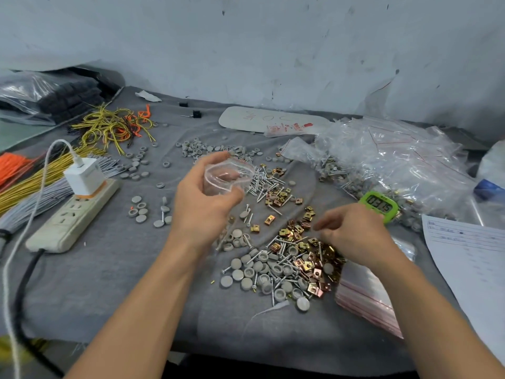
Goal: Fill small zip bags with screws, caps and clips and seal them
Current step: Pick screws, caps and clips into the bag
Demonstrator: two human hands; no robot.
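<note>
While the left hand (pixel 207 198) holds it above the surface, zip bag (pixel 226 177): clear, mouth spread wide and turned toward the right side, fingers and thumb curled round its sides. It appears empty. Judged to be held this way so parts can be dropped straight in.
Right hand (pixel 352 233): lowered onto the clips, fingers bent down among them. Whether anything is pinched cannot be told.
Clips (pixel 308 265): brass-coloured, heaped under and beside the right hand.
Caps (pixel 246 272): grey discs, just left of the clips in the same pile.
Screws (pixel 285 259): mixed through both heaps. A second scatter lies farther off, below the bag.
Empty zip bags (pixel 366 299): flat stack beside the right forearm, near for the next pick.
Filled bags (pixel 396 160): heaped at far right, well apart from the loose stock.
Surface (pixel 123 283): grey cloth cover, judged to stop parts rolling.
Open bag, status: clips being gathered for it, sealing not yet done.
</note>
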